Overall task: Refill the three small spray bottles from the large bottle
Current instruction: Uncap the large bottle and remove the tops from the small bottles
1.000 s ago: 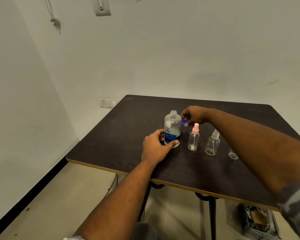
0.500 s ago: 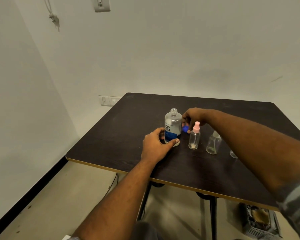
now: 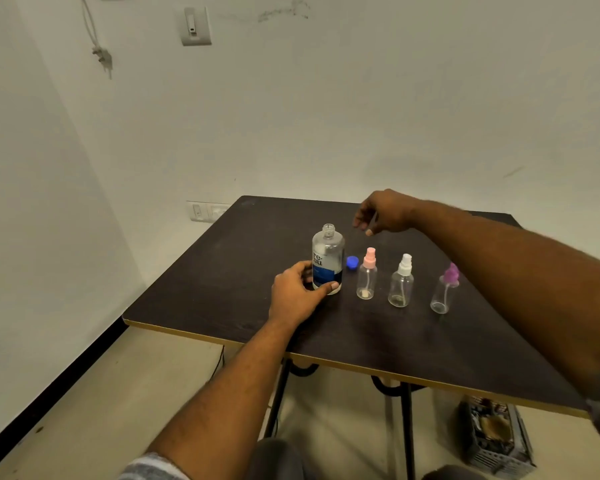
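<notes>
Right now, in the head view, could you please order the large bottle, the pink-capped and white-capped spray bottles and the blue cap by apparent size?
1. large bottle
2. white-capped spray bottle and pink-capped spray bottle, too alike to rank
3. blue cap

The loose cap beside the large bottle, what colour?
Blue cap, seen in the head view.

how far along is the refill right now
Done: the large bottle is uncapped, its blue cap lying on the table. In hand: the left hand grips that bottle; the right hand hovers empty. Left: the pink-topped bottle, white-topped bottle and purple-topped bottle have sprayers on and look empty.
</notes>
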